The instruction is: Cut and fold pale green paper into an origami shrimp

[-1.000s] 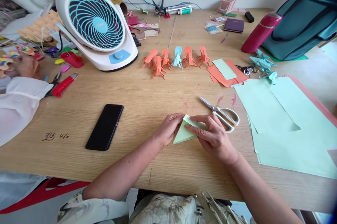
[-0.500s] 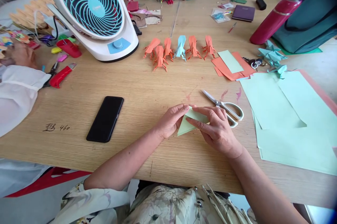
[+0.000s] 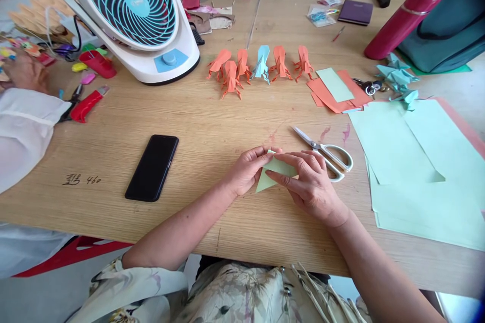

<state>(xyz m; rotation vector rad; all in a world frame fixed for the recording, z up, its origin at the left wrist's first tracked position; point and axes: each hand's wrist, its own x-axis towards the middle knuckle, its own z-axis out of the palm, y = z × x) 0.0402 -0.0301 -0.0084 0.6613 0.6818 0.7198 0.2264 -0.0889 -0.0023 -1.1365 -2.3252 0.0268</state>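
A folded piece of light green paper (image 3: pixel 279 167) is held between my two hands just above the wooden table. My left hand (image 3: pixel 248 170) pinches its left edge, thumb on top and fingers behind. On the other side my right hand (image 3: pixel 311 184) grips the paper, with its index finger and thumb laid across the upper face. A pointed corner of the sheet sticks out toward me; its right part is hidden under my right hand. Scissors (image 3: pixel 322 148) with white handles lie right behind my right hand, blades slightly apart.
Several orange folded-paper figures (image 3: pixel 230 80) and a blue one (image 3: pixel 261 62) stand farther back. Green sheets (image 3: pixel 424 201) lie right, a black phone (image 3: pixel 151 167) left. A fan (image 3: pixel 162 60), a red flask (image 3: pixel 403 22) and a co-worker's white sleeve (image 3: pixel 28 126) border the table.
My view has shifted slightly. Both hands keep their hold on the green paper, and its visible top face tilts a little differently with small finger movements.
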